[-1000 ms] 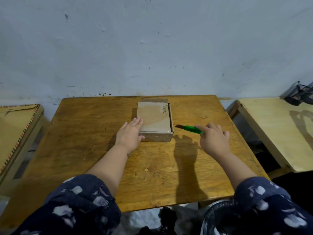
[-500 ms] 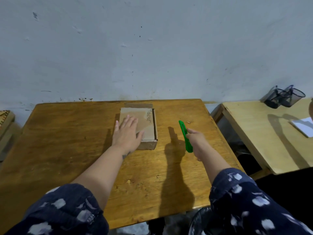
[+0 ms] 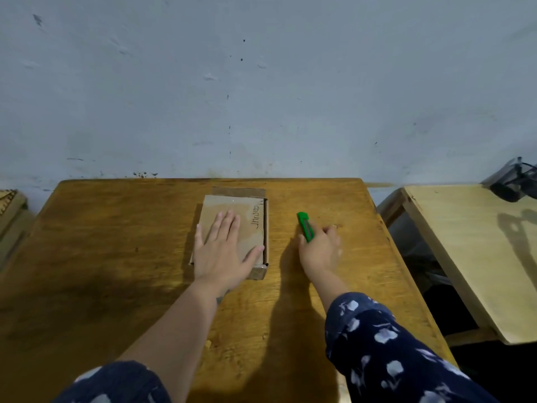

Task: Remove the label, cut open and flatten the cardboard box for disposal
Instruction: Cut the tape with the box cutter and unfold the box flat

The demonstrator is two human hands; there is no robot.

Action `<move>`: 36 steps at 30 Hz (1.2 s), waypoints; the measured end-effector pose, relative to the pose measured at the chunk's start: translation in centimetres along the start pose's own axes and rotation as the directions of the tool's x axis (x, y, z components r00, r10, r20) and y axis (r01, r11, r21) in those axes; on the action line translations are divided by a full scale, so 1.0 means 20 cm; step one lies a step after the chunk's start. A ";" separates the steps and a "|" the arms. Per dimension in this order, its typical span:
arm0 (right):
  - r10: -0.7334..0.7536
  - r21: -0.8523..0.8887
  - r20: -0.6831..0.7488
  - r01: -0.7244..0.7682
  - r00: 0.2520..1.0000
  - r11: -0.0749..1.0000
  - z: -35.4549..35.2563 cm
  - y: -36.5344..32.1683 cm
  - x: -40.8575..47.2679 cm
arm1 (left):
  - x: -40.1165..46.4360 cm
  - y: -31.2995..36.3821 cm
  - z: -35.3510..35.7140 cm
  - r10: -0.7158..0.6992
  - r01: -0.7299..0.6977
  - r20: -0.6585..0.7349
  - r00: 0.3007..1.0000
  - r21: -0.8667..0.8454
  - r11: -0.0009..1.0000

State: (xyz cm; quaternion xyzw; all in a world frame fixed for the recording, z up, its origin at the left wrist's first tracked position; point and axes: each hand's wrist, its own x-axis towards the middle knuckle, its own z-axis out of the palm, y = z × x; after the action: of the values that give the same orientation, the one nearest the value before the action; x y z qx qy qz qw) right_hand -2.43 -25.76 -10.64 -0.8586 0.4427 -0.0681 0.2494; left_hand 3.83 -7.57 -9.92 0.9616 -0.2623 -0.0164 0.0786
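Observation:
A small flat cardboard box [image 3: 250, 210] lies on the wooden table [image 3: 116, 228], toward the back middle, with handwriting along its right top edge. My left hand [image 3: 223, 251] lies flat on the box's top, fingers spread, covering its near half. To the right of the box, my right hand [image 3: 321, 251] grips a green utility knife [image 3: 305, 226] that points away from me. No blade shows past its tip. The knife is a hand's width from the box's right side.
A pale wooden table [image 3: 470, 245] stands to the right, with dark mesh holders [image 3: 514, 181] at its far corner. A gap with dark floor separates the two tables. Another wooden piece [image 3: 11, 205] sits at the far left. The wall runs right behind the table.
My left hand slid from the box's left side onto its top. My right hand picked up the green knife, turned it from sideways to pointing away, and brought it nearer the box.

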 end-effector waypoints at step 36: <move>-0.359 0.026 0.060 0.358 0.932 0.934 0.13 -0.35 -0.18 | -0.13 -0.42 -0.08 0.156 -0.157 0.024 0.987 0.009 0.988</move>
State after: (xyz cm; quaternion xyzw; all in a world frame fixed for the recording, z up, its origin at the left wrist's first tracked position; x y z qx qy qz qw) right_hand 1.39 -18.51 -9.06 -0.9248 0.2702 -0.0880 0.2529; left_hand 5.97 1.13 -9.66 0.9382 -0.3380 -0.0201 0.0713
